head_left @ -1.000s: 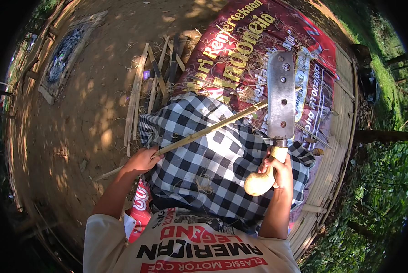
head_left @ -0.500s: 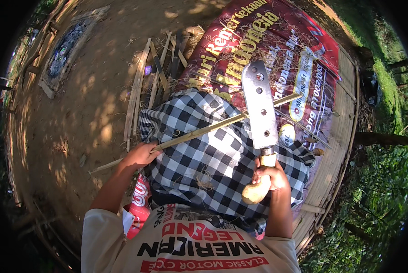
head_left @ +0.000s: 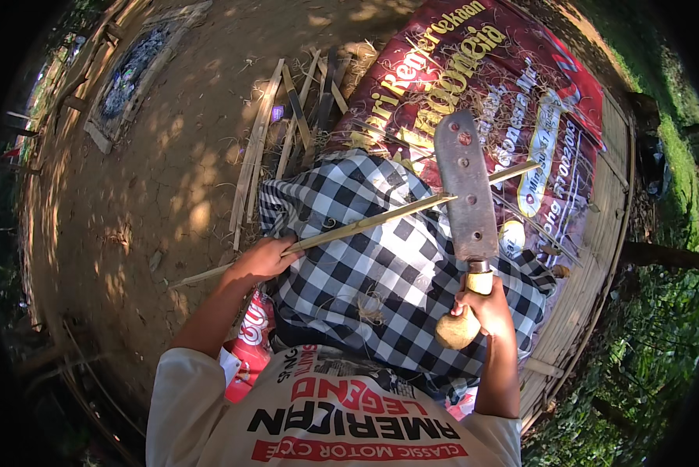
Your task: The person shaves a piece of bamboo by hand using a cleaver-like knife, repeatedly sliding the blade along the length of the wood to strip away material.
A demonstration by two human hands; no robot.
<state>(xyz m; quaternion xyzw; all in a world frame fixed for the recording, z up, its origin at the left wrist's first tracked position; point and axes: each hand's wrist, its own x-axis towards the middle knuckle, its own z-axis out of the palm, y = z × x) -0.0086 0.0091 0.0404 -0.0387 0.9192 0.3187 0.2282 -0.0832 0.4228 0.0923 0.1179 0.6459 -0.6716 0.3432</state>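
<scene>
My left hand [head_left: 267, 257] is closed around a long, thin bamboo strip [head_left: 373, 216]. The strip slants up to the right above a black-and-white checkered cloth [head_left: 341, 288] over my lap. In my right hand [head_left: 487, 307] is the pale, knobbed wooden handle of a broad chopping knife [head_left: 468, 187]. Its blade points away from me and has several round holes along it. The blade crosses over the strip near the strip's far end and hides a short part of it. A split or shaving stands out on the strip just left of the blade.
Several bamboo strips [head_left: 257, 148] lie on the bare ground ahead, left of a dark red printed banner [head_left: 412, 70] strewn with curly shavings. A slatted bamboo platform [head_left: 587, 261] runs along the right. Ash fills a framed pit [head_left: 135, 74] at the far left.
The whole view has shifted, so everything sits a little further right. The blade has turned from bright to dull in the light. Both hands keep their hold on the strip and the knife.
</scene>
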